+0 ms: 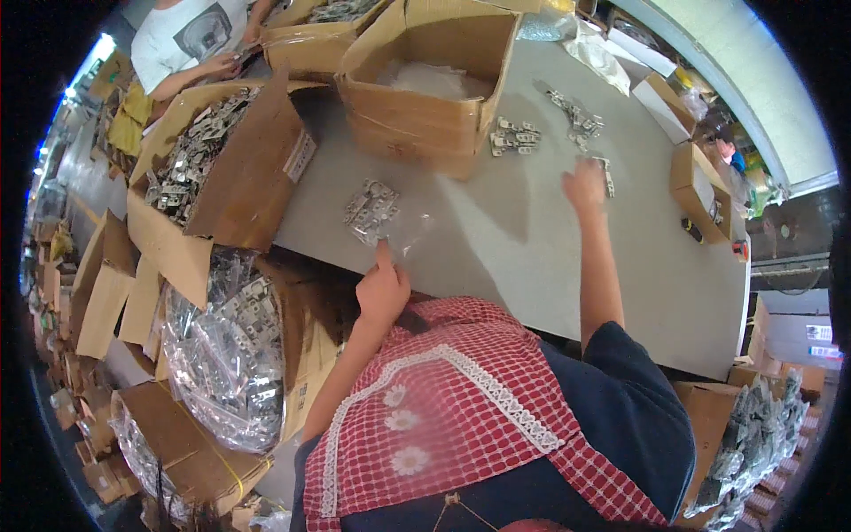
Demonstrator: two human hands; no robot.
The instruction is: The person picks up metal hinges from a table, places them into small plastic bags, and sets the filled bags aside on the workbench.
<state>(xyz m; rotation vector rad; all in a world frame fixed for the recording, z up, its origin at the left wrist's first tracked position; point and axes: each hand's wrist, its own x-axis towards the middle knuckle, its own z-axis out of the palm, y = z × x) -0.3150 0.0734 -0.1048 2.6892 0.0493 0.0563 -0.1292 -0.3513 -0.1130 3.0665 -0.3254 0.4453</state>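
On the near left of the table lies a clear plastic bag (409,234) with several metal hinge-like parts (370,211) in it. My left hand (383,291) is at the bag's near edge, forefinger stretched out and the other fingers curled, pinching the film. Farther right, my right hand (584,187) reaches over the table, its fingers blurred. Right beside those fingers is a metal hinge part (607,176); whether I grip it is unclear. Beyond it lies a loose group of similar parts (578,120), with a tighter cluster (514,137) to its left.
A cardboard box (408,124) holding clear bags stands at the table's far side. Left of it, an open carton (253,177) is full of metal parts. Below that sits a plastic-lined carton (226,372) of parts. A small box (696,191) stands at the right edge. Another person (191,44) works at far left.
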